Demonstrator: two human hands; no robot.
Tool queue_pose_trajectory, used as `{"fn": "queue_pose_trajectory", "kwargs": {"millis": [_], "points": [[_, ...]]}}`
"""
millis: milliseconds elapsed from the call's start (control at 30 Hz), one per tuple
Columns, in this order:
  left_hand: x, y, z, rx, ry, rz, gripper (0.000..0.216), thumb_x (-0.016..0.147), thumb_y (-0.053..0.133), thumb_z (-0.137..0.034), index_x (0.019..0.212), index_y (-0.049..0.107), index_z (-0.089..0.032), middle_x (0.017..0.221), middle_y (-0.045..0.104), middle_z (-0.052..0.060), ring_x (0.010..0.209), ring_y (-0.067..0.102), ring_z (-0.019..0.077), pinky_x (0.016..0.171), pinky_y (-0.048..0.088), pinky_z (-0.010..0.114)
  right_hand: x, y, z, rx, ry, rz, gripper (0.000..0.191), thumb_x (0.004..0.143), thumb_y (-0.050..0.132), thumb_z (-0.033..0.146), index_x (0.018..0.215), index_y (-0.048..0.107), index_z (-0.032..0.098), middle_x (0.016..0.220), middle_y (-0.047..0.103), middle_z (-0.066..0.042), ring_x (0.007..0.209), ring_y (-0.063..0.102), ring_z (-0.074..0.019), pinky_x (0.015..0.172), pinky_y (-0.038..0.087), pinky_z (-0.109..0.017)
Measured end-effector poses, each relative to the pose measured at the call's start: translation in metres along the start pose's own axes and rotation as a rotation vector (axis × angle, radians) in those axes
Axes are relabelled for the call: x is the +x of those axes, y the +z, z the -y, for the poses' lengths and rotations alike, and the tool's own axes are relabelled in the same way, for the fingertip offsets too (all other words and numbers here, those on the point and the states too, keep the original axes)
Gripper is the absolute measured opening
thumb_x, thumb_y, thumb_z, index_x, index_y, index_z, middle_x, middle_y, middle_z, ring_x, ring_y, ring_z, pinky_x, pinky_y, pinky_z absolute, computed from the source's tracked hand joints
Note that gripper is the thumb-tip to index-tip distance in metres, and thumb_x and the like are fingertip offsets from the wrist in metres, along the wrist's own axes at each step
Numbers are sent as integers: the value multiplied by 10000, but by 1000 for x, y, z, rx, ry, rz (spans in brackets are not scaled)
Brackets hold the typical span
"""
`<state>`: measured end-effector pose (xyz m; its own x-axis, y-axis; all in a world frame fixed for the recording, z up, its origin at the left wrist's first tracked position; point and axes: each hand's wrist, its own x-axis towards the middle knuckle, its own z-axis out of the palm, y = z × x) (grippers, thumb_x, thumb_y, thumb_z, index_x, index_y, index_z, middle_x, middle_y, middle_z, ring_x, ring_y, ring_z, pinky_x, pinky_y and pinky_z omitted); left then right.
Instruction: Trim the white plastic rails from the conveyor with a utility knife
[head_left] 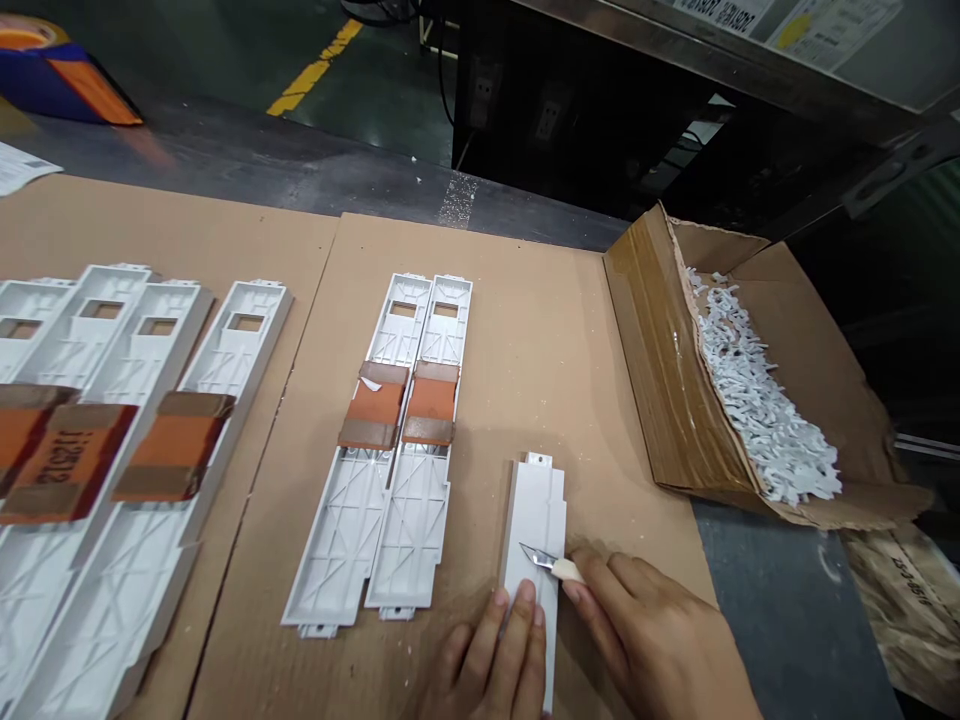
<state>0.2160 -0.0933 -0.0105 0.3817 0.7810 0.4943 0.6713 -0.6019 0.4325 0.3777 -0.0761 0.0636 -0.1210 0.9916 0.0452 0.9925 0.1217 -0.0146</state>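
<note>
In the head view, the right hand (660, 625) is holding a knife (566, 570), pinching its pale handle between thumb and fingers near the blade. The blade is pointing left across the upper face of a white part (534, 515); whether it is touching the face, I cannot tell. The left hand (495, 660) is resting its fingertips on the lower stretch of this part, the fingers lying close together; its thumb is not showing, so I cannot tell whether the hand is gripping the part or only pressing on it. The part is lying smooth side up on a cardboard sheet (555, 340), near its lower edge in the view.

Left of the hands, two more parts (409, 545) are lying side by side, ribbed side up, each bearing an orange block (431, 400) with brown ends across its middle. Farther left, a group of similar parts (247, 350) is lying on cardboard, with orange blocks resting across them too.

Right of the hands, an open carton (637, 340) is standing tilted at the sheet's edge, with many small white scraps (765, 395) heaping inside it. Beyond the sheet, the dark table (300, 175) is showing, with a paper (26, 168) lying at the left.
</note>
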Motion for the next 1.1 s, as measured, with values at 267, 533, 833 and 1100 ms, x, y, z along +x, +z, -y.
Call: {"fn": "queue_pose_trajectory", "kwargs": {"millis": [267, 533, 833, 1100], "points": [[0, 1, 0, 7, 0, 1, 452, 939, 252, -354, 957, 670, -184, 991, 711, -5, 979, 571, 137, 741, 377, 327, 3, 0, -1, -75, -22, 38, 434, 984, 229, 352, 762, 585, 238, 582, 568, 28, 475, 571, -126, 458, 333, -266], [0, 3, 1, 53, 42, -25, 481, 948, 235, -373, 914, 682, -198, 962, 717, -14, 973, 572, 140, 710, 382, 325, 29, -14, -15, -74, -125, 190, 389, 957, 294, 317, 660, 533, 241, 561, 576, 16, 452, 575, -164, 417, 306, -283], [-5, 0, 7, 160, 168, 35, 261, 859, 445, -184, 957, 684, -226, 1105, 674, -20, 1054, 544, 165, 765, 396, 303, 69, -28, -25, -128, -305, 387, 157, 741, 682, 253, 662, 550, 220, 578, 583, 17, 505, 548, -160, 453, 239, -283], [-12, 4, 6, 199, 199, 37, 220, 792, 594, -259, 996, 659, -207, 1327, 526, 21, 1295, 375, 244, 976, 374, 346, 100, -32, -31, -148, -469, 561, 157, 768, 687, 253, 664, 581, 200, 617, 612, -10, 548, 552, -168, 469, 226, -294]]}}
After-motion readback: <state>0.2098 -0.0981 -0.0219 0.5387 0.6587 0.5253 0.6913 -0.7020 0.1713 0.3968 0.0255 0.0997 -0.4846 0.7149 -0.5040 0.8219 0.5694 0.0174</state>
